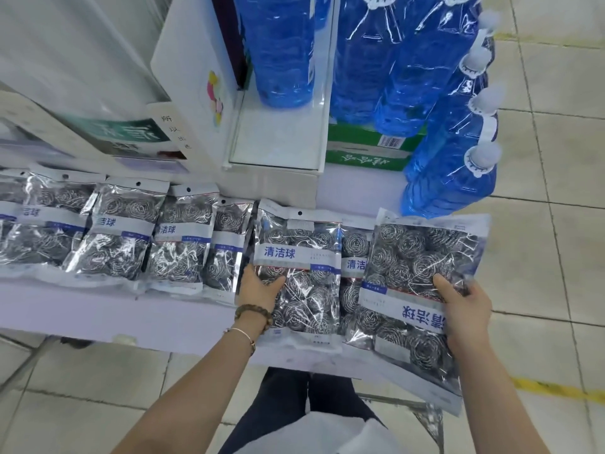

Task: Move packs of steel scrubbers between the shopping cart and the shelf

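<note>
Several clear packs of silver steel scrubbers with blue-and-white labels lie in an overlapping row on the pale lilac shelf [98, 309]. My left hand [260, 290] grips the left edge of one pack [299, 273] lying in that row. My right hand [465, 311] holds another pack [415, 283] by its right side, label upside down, over the shelf's right end and overlapping a partly covered pack [352, 273]. The packs further left [114, 234] lie untouched. The shopping cart shows only as a metal bar [409, 404] at the bottom, below the held pack.
Large blue liquid bottles [451, 165] with white caps stand stacked at the back right beside a green carton [366, 149]. White boxes [190, 77] and a white tray [271, 136] stand behind the row. Tiled floor [556, 224] lies to the right.
</note>
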A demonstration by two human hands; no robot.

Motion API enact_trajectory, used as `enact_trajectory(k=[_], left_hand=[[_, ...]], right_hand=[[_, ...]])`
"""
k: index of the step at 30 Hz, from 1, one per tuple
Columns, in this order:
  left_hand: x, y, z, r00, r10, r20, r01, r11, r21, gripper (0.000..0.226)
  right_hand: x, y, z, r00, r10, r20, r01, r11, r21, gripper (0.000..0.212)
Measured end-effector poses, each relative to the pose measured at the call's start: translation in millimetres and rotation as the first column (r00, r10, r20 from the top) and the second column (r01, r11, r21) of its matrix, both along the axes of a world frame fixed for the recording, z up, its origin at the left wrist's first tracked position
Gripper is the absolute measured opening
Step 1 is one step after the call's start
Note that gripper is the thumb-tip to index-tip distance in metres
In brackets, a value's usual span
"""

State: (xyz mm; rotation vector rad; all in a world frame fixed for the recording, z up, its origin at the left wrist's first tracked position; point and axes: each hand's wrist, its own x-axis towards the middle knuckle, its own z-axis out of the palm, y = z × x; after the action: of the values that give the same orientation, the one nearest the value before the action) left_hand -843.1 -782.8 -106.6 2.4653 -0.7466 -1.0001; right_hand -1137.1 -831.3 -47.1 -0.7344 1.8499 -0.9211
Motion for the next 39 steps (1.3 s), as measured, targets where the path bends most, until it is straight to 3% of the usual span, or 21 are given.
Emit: enact_trajectory(k=[5, 8, 10, 11, 13, 14, 15, 18, 20, 24, 26, 29, 31, 33, 35, 37, 39], left_hand=[[-1.5, -0.3, -1.8, 0.93, -0.316, 0.186, 0.328, 0.944, -0.035, 0.078], [-8.6, -8.8, 19.4, 0.882, -0.398, 0.253, 0.442, 0.884, -0.149, 0.07], [-18.2, -21.3, 53.7, 0.852, -0.44, 0.284, 0.516, 0.797, -0.314, 0.069], [-23.3, -29.5, 74.7, 0.799, -0.474, 0.37, 0.597, 0.701, -0.391, 0.069], [-33.0, -47.0, 112.5, 0.56, -0.496, 0.664, 0.825, 0.403, -0.395, 0.076], [-36.9, -55.5, 128.7, 0.415, -0.476, 0.775, 0.906, 0.29, -0.307, 0.084], [-39.6, -63.0, 141.0, 0.279, -0.485, 0.829, 0.954, 0.239, -0.181, 0.091], [-44.9, -79.6, 156.6, -0.031, -0.701, 0.712, 0.964, 0.168, 0.208, 0.085], [-44.1, -89.8, 158.6, -0.112, -0.811, 0.573, 0.931, 0.116, 0.347, 0.065], [-35.9, -99.3, 153.3, -0.065, -0.891, 0.449, 0.942, 0.094, 0.323, 0.035], [-34.1, -94.5, 147.9, -0.055, -0.892, 0.449, 0.948, 0.094, 0.303, 0.031], [-27.3, -85.1, 136.4, 0.059, -0.873, 0.484, 0.947, 0.203, 0.251, 0.03], [-21.7, -77.1, 127.6, 0.221, -0.851, 0.476, 0.925, 0.338, 0.175, 0.031], [-19.1, -66.7, 119.0, 0.514, -0.785, 0.347, 0.84, 0.543, -0.015, 0.028], [-22.0, -55.5, 107.4, 0.792, -0.605, 0.085, 0.606, 0.762, -0.229, 0.031], [-26.6, -45.6, 95.0, 0.907, -0.402, -0.127, 0.346, 0.882, -0.319, 0.031], [-33.7, -36.0, 83.1, 0.933, -0.282, -0.223, 0.207, 0.928, -0.31, 0.03]], right_hand=[[7.2, -10.1, 22.6, 0.989, 0.114, -0.091, -0.121, 0.991, -0.066, 0.019], [15.4, -17.6, 42.3, 0.956, 0.247, -0.157, -0.262, 0.962, -0.081, 0.025], [22.8, -23.2, 54.6, 0.894, 0.393, -0.213, -0.418, 0.905, -0.084, 0.02], [28.6, -26.4, 58.9, 0.854, 0.468, -0.227, -0.495, 0.866, -0.078, 0.017], [42.9, -31.4, 66.9, 0.761, 0.595, -0.256, -0.625, 0.779, -0.048, 0.017], [50.1, -33.2, 67.7, 0.703, 0.648, -0.292, -0.683, 0.73, -0.024, 0.018], [56.7, -34.6, 67.6, 0.637, 0.694, -0.335, -0.735, 0.678, 0.006, 0.017], [76.7, -35.1, 70.0, 0.476, 0.786, -0.395, -0.842, 0.537, 0.053, 0.031], [86.9, -33.8, 72.6, 0.391, 0.807, -0.443, -0.858, 0.493, 0.142, 0.04], [93.0, -27.4, 73.7, 0.26, 0.785, -0.562, -0.811, 0.494, 0.315, 0.05], [88.1, -26.9, 73.4, 0.276, 0.756, -0.594, -0.803, 0.521, 0.29, 0.046], [69.2, -30.1, 65.1, 0.477, 0.568, -0.67, -0.752, 0.659, 0.024, 0.042], [55.1, -29.0, 56.9, 0.676, 0.32, -0.664, -0.583, 0.783, -0.216, 0.046], [46.1, -24.6, 52.6, 0.885, 0.104, -0.455, -0.278, 0.9, -0.335, 0.051], [39.6, -21.3, 45.2, 0.989, -0.006, -0.15, -0.025, 0.978, -0.206, 0.058], [34.2, -18.7, 33.8, 1.0, 0.025, 0.018, -0.027, 0.996, 0.091, 0.069], [33.3, -10.1, 26.6, 0.973, 0.064, 0.223, -0.143, 0.923, 0.358, 0.058]])
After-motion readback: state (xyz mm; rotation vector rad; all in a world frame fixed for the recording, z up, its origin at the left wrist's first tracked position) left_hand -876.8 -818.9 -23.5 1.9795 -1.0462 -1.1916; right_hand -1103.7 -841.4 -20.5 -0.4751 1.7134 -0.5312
